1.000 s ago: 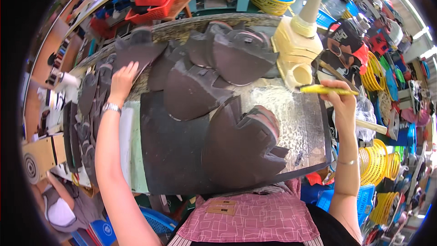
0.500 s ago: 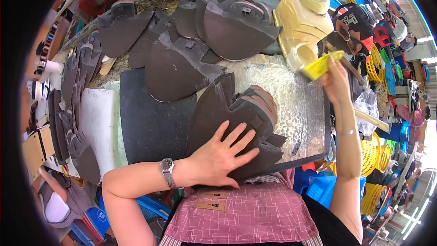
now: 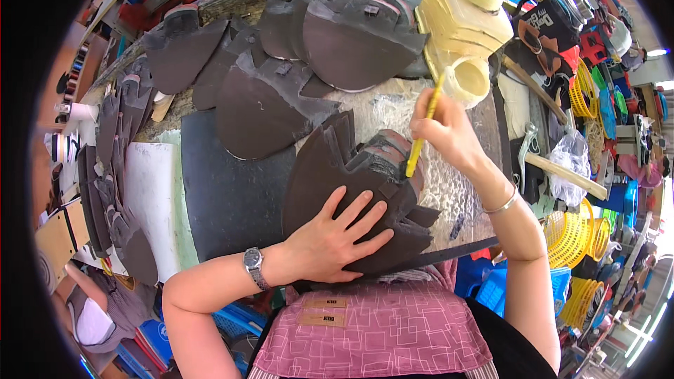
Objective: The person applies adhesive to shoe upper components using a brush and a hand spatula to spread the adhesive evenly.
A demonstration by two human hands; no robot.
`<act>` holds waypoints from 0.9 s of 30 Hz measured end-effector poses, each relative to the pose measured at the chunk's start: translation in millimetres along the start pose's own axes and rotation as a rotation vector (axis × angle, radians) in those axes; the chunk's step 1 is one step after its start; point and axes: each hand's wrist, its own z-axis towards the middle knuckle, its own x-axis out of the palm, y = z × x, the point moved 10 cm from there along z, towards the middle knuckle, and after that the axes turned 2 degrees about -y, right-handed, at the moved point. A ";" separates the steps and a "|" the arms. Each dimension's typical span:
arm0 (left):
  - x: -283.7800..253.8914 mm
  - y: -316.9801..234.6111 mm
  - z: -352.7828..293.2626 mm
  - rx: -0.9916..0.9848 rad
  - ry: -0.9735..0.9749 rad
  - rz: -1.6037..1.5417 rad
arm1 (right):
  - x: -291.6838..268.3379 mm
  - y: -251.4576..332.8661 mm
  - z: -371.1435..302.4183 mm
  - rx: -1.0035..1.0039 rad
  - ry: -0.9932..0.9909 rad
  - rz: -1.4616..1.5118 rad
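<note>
My left hand [image 3: 338,237] lies flat with fingers spread on the front of a dark brown cut piece [image 3: 309,189], its layered edges fanned at the far side. In my closed right hand [image 3: 445,132] is a thin, flat yellow brush [image 3: 425,130], seen edge-on. Its lower tip meets the grey and reddish layered edges of the piece. Just beyond that hand stands a cream-coated glue container [image 3: 463,21] with a round open spout [image 3: 469,81].
More dark cut pieces [image 3: 358,45] lie stacked at the back and along the left. A black mat [image 3: 232,175] and a white curved sheet [image 3: 151,203] cover the table's left part. A hammer [image 3: 562,174] and yellow baskets [image 3: 565,235] are at the right. Another person sits at the lower left.
My right hand has come left and nearer with the yellow brush, from beside the spout to the layered edges of the piece. The brush has turned edge-on. My left hand has hardly moved.
</note>
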 end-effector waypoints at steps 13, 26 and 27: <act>-5.2 1.1 -4.2 -0.005 -0.083 -0.005 | 5.0 33.3 -124.5 -0.914 -0.112 -0.295; -6.4 -7.4 -32.1 -0.018 -0.092 0.023 | 52.5 46.1 -41.9 -0.290 -0.187 -0.231; -7.8 -6.7 -32.4 -0.018 -0.108 0.013 | 64.6 56.4 -44.2 -0.408 -0.152 -0.191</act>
